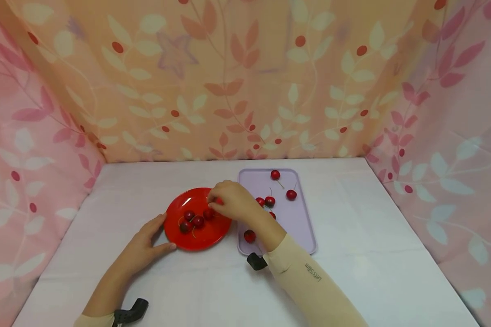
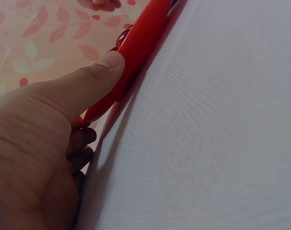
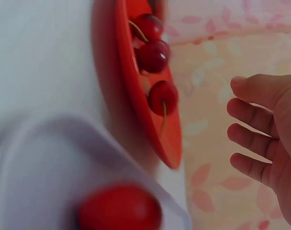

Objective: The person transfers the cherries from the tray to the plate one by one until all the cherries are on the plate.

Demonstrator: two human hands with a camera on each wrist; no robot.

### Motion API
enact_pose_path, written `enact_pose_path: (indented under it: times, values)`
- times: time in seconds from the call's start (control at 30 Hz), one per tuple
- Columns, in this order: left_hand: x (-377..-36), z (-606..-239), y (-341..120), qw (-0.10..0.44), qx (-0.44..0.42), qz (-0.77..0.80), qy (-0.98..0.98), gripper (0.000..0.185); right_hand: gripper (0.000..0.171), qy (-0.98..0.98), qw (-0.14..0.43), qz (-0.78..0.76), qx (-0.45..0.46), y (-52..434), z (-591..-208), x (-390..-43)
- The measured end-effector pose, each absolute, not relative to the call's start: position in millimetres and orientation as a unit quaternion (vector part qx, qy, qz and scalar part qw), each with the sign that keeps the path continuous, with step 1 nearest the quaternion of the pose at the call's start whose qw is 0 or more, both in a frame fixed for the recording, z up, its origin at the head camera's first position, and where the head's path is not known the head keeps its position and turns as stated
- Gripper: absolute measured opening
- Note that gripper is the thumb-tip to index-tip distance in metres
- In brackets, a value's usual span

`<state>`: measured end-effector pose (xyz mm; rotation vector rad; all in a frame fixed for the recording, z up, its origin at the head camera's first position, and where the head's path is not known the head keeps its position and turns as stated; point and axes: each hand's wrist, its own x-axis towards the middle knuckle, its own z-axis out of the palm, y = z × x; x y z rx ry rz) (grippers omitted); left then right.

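Evidently the transfer of cherries from the tray [image 1: 298, 227] to the red plate [image 1: 180, 202] stood roughly at its midpoint. Three or four cherries [image 1: 197, 221] lay on the plate; the head view did not settle the exact count. About six more cherries [image 1: 291, 194] lay on the tray, one of them [image 1: 249, 235] near its front corner, beside the right forearm. In my judgement those were yet to be moved.

The right hand [image 1: 234, 200] hovered over the plate's far right edge, above the fruit. From the head view its fingers appeared bunched downward, and whether they pinched a cherry could not be told. The right wrist view showed what the head view did not: the fingers [image 3: 251, 136] were loosely curled and slightly apart, with nothing visible between them, and three cherries sat in a row on the plate.

The left hand [image 1: 145, 243] steadied the plate at its near left rim. The left wrist view alone showed the contact: the thumb [image 2: 95, 79] pressed on top of the rim, the other fingers tucked below it against the white tablecloth [image 2: 207, 143]. Only the head view showed the tray's remaining stock and the flowered backdrop [image 1: 245, 77].
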<state>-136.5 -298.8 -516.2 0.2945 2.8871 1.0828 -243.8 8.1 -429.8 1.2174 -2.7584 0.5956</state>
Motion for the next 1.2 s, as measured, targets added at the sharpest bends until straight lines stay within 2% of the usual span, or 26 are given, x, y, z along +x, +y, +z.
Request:
enact_pose_path:
  times: [0.5, 0.9, 1.2]
  values:
    - [-140, -511, -295, 0.021, 0.096, 0.344, 0.934, 0.103, 0.004, -0.89, 0.134, 0.223, 0.375, 109, -406, -217]
    - [-134, -511, -299, 0.021, 0.093, 0.358, 0.929, 0.101, 0.011, -0.89, 0.142, 0.273, 0.336, 158, -409, -195]
    - [-134, -512, -297, 0.021, 0.095, 0.361, 0.928, 0.101, 0.014, -0.9, 0.128, 0.267, 0.32, 174, -417, -189]
